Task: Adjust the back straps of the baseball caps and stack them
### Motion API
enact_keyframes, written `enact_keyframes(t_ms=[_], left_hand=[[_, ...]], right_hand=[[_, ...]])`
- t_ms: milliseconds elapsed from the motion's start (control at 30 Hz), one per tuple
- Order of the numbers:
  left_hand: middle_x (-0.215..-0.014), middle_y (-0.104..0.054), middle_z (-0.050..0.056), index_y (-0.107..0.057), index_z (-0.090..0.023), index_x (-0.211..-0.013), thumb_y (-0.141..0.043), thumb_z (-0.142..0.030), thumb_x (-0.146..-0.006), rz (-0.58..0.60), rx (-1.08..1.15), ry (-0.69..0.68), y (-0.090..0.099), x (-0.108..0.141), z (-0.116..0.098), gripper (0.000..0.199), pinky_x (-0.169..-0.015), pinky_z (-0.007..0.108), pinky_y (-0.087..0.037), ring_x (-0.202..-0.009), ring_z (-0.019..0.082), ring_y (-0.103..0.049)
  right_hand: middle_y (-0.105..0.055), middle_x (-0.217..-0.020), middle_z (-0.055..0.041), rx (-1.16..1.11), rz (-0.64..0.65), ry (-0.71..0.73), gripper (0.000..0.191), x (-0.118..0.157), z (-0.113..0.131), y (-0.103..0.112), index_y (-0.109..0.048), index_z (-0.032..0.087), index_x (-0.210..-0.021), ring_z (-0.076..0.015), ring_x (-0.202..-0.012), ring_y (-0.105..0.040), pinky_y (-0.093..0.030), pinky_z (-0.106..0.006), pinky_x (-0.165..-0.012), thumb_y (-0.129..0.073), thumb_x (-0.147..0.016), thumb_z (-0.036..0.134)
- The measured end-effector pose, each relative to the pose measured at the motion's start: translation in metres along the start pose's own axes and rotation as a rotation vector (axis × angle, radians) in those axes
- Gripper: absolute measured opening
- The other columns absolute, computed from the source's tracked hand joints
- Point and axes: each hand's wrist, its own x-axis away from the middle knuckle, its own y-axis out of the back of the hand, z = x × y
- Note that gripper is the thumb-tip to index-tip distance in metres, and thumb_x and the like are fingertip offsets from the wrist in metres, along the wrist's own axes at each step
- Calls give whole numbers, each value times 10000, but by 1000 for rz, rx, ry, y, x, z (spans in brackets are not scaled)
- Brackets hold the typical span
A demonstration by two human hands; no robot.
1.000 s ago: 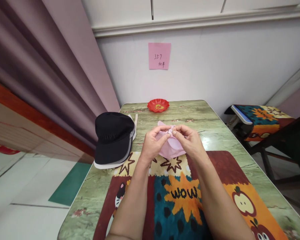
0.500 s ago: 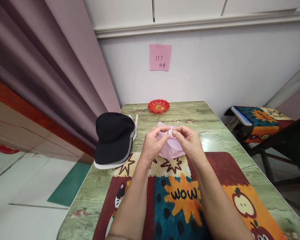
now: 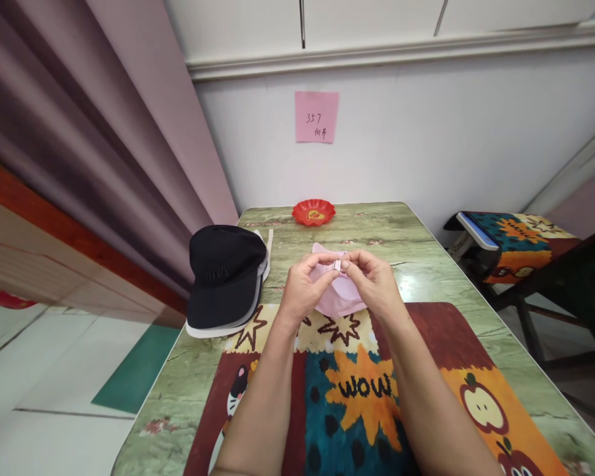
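A pink cap (image 3: 341, 295) rests in front of me, partly over the far edge of the patterned mat (image 3: 327, 370). At its strap sits a small metal buckle (image 3: 336, 265). My left hand (image 3: 302, 283) is closed, its thumb and fingertips pinching the strap at the buckle's left side. From the right, my right hand (image 3: 375, 279) pinches the strap close to the buckle. Both hands hide parts of the cap. To the left lies a stack of caps, a black cap (image 3: 225, 274) on top of lighter ones.
A red scalloped dish (image 3: 313, 212) stands at the far side of the green marbled table (image 3: 268, 218). Behind it, a pink paper note (image 3: 317, 117) is stuck to the wall. A purple curtain (image 3: 143, 132) hangs at left. A chair (image 3: 540, 291) stands at right.
Both hands keep their pinch on the cap's strap, with the buckle turned slightly between the fingertips. The view has shifted a little; the other things have stayed put.
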Motion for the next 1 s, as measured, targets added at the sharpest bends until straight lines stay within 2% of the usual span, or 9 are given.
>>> enact_keyframes(t_ms=[133,300,433,567,633,733,833,1000], left_hand=[[-1027,-767,74,-761,-188,-1008,-751,-259,-817,-28,11,25,0,-1,3,204,-952,357,-504,-996,231,-693],[-1016,-748,60,-724,-195,-1040,-765,-243,-789,-53,17,55,1,-1,6,259,-927,332,-502,-984,212,-682],[-905,-710,29,-666,-189,-894,-745,-209,-773,-86,34,53,1,-1,4,146,-868,298,-498,-900,186,-669],[-901,-707,38,-672,-181,-845,-669,-210,-827,-29,14,27,2,0,2,34,-879,301,-478,-899,187,-656],[-891,-705,39,-677,-179,-850,-638,-249,-867,-29,39,36,1,1,0,83,-862,297,-472,-882,183,-646],[-806,-676,25,-662,-174,-781,-667,-318,-866,-66,75,75,-1,0,-2,167,-822,288,-465,-817,172,-619],[-758,-659,10,-643,-176,-725,-701,-308,-827,-104,114,118,-4,0,-3,176,-807,284,-463,-783,164,-611],[-849,-714,29,-633,-182,-711,-694,-285,-812,-185,133,115,-2,0,-2,157,-867,304,-478,-884,190,-656]], right_hand=[[-757,-902,-53,-11,-6,18,210,1,0,-1,-720,210,-985,-200,-811,-693,-523,-316,-741,-688,-882,390],[-764,-1090,-54,99,69,117,281,1,2,4,-724,252,-1138,-231,-989,-711,-542,-360,-865,-718,-871,340],[-756,-1174,-44,205,58,201,290,1,1,6,-741,279,-1149,-250,-1094,-688,-522,-395,-948,-738,-869,355],[-766,-1135,-44,255,0,220,255,0,1,5,-758,274,-1112,-248,-1050,-703,-527,-385,-919,-742,-868,348],[-773,-1102,-40,271,-9,228,229,0,3,4,-763,271,-1086,-241,-1008,-710,-529,-374,-894,-740,-869,338],[-783,-1051,-32,309,9,261,180,0,7,3,-764,268,-1036,-236,-970,-712,-519,-367,-882,-731,-872,334],[-781,-1033,-30,339,40,283,147,1,11,1,-751,257,-1003,-231,-963,-710,-509,-358,-876,-718,-869,307],[-768,-958,-31,344,79,221,169,1,13,5,-729,235,-1007,-215,-864,-696,-511,-339,-798,-706,-847,284]])
